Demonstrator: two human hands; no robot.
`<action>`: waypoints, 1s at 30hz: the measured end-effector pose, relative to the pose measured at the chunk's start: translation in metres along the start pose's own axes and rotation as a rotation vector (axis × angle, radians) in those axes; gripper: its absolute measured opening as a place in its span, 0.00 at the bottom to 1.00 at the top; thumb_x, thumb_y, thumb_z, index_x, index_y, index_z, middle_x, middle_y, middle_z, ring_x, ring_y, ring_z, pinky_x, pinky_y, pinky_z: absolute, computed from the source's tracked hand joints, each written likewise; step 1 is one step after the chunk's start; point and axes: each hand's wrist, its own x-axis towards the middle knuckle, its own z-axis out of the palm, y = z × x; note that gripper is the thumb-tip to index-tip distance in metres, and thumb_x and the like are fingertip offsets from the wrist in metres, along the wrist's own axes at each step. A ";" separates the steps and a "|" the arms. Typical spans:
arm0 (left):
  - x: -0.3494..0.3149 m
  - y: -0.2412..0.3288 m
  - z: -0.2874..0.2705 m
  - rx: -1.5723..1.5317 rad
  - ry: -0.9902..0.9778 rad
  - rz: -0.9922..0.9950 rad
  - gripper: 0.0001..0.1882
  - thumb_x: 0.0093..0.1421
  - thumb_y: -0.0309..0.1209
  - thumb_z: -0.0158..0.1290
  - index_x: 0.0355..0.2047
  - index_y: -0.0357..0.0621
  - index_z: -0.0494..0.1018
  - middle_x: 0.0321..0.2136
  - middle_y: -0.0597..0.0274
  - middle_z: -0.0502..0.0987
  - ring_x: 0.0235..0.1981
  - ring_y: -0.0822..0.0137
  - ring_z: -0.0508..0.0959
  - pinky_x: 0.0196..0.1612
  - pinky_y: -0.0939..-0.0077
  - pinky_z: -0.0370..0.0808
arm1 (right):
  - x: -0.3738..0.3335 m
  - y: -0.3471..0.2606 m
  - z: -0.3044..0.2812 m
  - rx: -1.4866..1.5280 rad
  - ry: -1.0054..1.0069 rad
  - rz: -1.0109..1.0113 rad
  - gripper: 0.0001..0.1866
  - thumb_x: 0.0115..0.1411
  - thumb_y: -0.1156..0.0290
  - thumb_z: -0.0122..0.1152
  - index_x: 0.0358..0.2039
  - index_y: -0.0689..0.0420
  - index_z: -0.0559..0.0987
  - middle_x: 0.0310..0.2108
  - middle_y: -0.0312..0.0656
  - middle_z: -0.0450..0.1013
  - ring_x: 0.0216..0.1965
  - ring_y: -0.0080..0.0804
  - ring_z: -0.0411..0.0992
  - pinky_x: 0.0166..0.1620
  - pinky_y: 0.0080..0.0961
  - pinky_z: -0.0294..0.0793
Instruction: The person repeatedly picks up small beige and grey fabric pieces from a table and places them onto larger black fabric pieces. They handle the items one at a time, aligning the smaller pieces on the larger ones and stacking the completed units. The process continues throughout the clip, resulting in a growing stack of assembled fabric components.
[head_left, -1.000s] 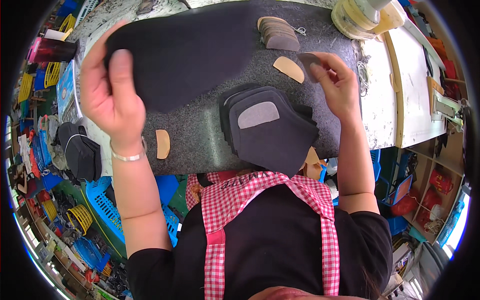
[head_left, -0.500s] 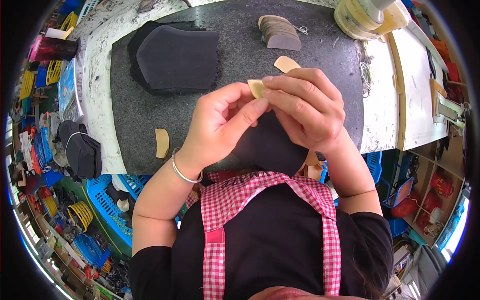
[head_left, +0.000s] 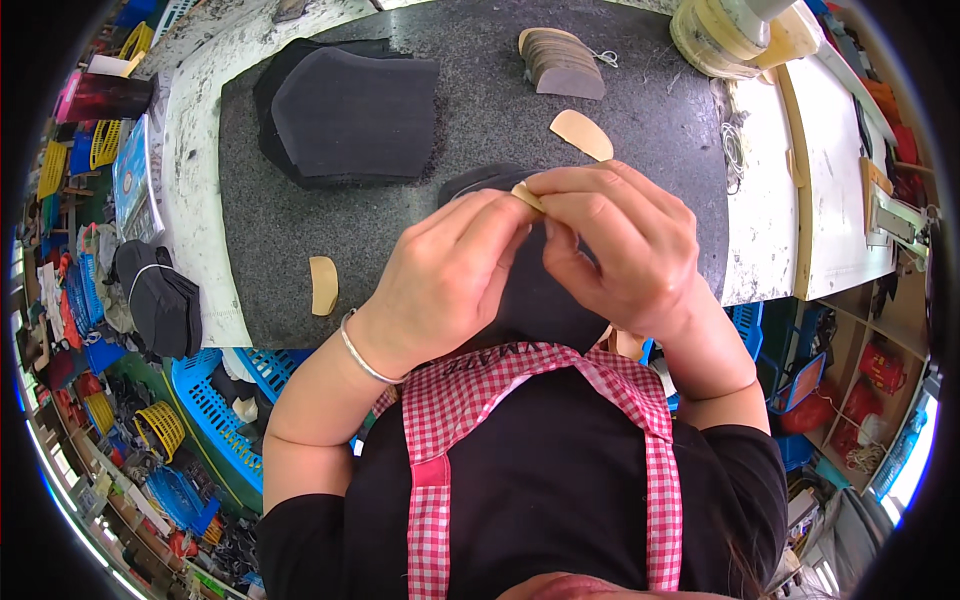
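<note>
Grip is narrow in both hands, left hand point(head_left: 450, 262) and right hand point(head_left: 632, 245), pinched together on one tan strip over the desk point(head_left: 200, 190). Beneath our hands, partly covered, lies a dark stack point(head_left: 535, 305). One loose tan piece point(head_left: 582, 135) rests just beyond our right hand, long axis slanting down to the right; our left hand is farther from it. Smallest in view, the tan strip point(head_left: 527, 197) sits between our hands, slanting likewise, its ends hidden.

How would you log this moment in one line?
left grip: pinching tan piece; right grip: pinching same piece; below: black pile; beyond: second black pile, brown stack; mat: two loose tan pieces
</note>
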 end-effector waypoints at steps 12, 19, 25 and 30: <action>-0.010 -0.013 -0.003 -0.790 0.113 -0.432 0.10 0.76 0.32 0.52 0.41 0.37 0.76 0.35 0.58 0.85 0.33 0.73 0.85 0.31 0.80 0.79 | -0.020 0.010 -0.021 1.092 0.131 0.656 0.06 0.71 0.77 0.61 0.46 0.63 0.77 0.35 0.38 0.78 0.35 0.24 0.77 0.39 0.26 0.79; -0.030 -0.019 -0.019 -1.010 0.021 -0.709 0.13 0.75 0.35 0.52 0.36 0.39 0.75 0.35 0.50 0.86 0.29 0.71 0.86 0.26 0.85 0.76 | -0.012 0.002 -0.040 0.047 -0.189 0.089 0.20 0.50 0.70 0.83 0.42 0.61 0.85 0.34 0.45 0.83 0.31 0.36 0.82 0.32 0.28 0.81; -0.044 -0.011 -0.010 -1.322 -0.074 -0.810 0.13 0.75 0.34 0.51 0.34 0.39 0.74 0.31 0.49 0.86 0.25 0.68 0.86 0.22 0.85 0.74 | -0.019 0.014 -0.014 0.259 -0.078 0.098 0.19 0.45 0.71 0.84 0.35 0.61 0.82 0.29 0.43 0.80 0.31 0.41 0.80 0.36 0.34 0.81; -0.046 -0.015 -0.011 -1.557 -0.003 -0.841 0.14 0.76 0.34 0.51 0.32 0.40 0.74 0.30 0.50 0.85 0.23 0.70 0.85 0.21 0.86 0.73 | -0.012 0.013 0.002 0.298 -0.008 0.027 0.16 0.48 0.75 0.82 0.34 0.60 0.82 0.29 0.42 0.79 0.29 0.39 0.79 0.34 0.32 0.80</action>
